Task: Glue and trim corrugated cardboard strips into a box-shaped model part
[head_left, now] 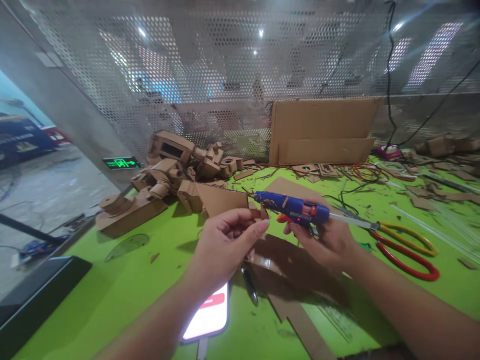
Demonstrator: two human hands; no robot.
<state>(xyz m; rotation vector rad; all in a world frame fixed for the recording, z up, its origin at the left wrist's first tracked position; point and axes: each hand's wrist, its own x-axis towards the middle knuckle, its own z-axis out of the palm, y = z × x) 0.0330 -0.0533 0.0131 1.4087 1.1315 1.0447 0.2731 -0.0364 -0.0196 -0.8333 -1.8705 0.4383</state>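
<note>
A blue glue gun (288,206) with an orange trigger is held level in my right hand (330,240), its nozzle pointing left at the edge of a triangular cardboard piece (221,199). A clear glue stick juts from its rear. My left hand (228,240) is closed, thumb and fingers pinched on a small cardboard piece (261,214) just below the nozzle. Beneath my hands lie a cardboard strip (296,312), a black pen (249,286) and a phone (210,315) with a lit screen.
Scissors (405,245) with red and yellow handles lie at the right. Cardboard models (165,175) stand at the back left. A large cardboard sheet (322,130) leans on the perforated screen (225,65). Cables and scraps cover the back right of the green table (123,300).
</note>
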